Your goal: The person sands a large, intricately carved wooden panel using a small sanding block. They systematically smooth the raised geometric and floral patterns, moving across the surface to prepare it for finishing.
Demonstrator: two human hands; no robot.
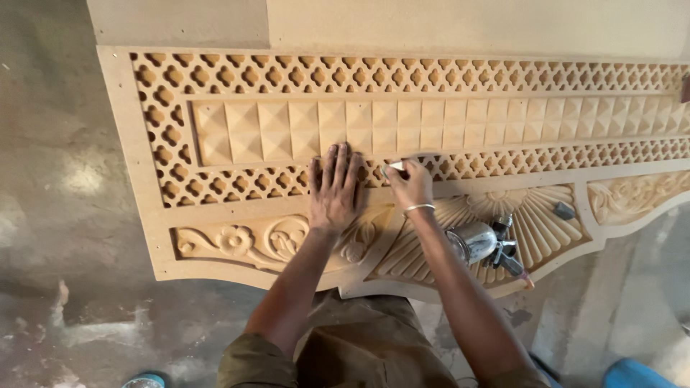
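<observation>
Head view: a carved wooden panel (215, 230) lies flat on the floor (65, 215).
Left hand (334, 188): fingers spread, pressed flat on the lattice band.
Right hand (411, 185): fingers pinched on a small pale sanding piece (394, 167) at the lattice.
Progress: judged mid-way; whole panel bare, unfinished.
Nearby: metal spray gun (483, 241) resting on the fan carving.

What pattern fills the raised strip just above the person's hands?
Rows of small raised pyramid squares, plain tan like the carved panel; head view.
</observation>
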